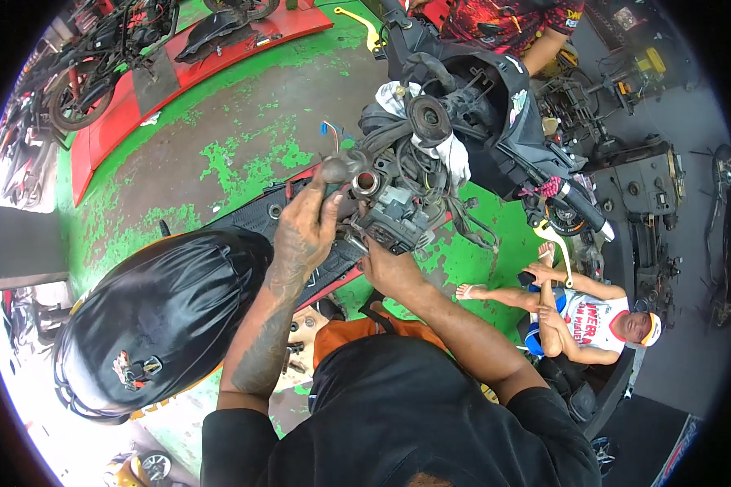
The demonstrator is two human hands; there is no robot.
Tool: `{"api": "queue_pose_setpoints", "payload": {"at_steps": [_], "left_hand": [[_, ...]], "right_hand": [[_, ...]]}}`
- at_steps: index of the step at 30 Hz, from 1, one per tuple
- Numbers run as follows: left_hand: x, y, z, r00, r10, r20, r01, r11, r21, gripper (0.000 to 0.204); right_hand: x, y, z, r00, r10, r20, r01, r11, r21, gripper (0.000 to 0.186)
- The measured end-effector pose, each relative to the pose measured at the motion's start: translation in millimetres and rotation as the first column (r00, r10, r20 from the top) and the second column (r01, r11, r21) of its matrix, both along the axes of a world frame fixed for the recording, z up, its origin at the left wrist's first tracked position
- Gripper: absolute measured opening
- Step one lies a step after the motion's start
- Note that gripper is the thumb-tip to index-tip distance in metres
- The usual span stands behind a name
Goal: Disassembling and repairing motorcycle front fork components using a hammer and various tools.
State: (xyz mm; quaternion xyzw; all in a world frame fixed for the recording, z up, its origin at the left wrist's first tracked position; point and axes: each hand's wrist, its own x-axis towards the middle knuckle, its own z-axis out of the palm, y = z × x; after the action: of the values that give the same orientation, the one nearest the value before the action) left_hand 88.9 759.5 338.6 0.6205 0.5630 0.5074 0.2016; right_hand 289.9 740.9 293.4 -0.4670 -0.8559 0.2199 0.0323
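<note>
My left hand [302, 221] is wrapped round a hammer with a rounded grey metal head [335, 170]. The head is close to the open metal steering tube [366, 183] of a partly stripped scooter. Just below the tube, my right hand [388, 266] has its fingers closed round a short, shiny metal rod [352, 241]; most of it is hidden. Beside that hand sits a dark boxy part [398, 217] with wiring. Loose black cables and hoses [451, 191] and white cloth [455, 158] bunch up at the scooter's front.
A black-covered scooter seat [179, 308] with keys on it lies left. Black handlebars and front panel [495, 105] hang to the far right, near a person in a red patterned shirt [495, 28]. Another person [589, 321] sits at the right. A red platform [105, 154] stands far left.
</note>
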Motion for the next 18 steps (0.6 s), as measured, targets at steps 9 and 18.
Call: {"api": "queue_pose_setpoints", "payload": {"at_steps": [9,18], "left_hand": [[9,-8,5,0.999,0.031,0.026,-0.03,0.999,-0.045,0.045],[10,-10,-6,0.998,0.008,-0.068,-0.021,0.982,-0.19,0.044]], "right_hand": [[30,-7,43,0.998,0.047,0.048,-0.021,0.893,-0.45,0.037],[76,-14,121,0.978,0.034,-0.205,-0.159,0.758,-0.633,0.031]]}}
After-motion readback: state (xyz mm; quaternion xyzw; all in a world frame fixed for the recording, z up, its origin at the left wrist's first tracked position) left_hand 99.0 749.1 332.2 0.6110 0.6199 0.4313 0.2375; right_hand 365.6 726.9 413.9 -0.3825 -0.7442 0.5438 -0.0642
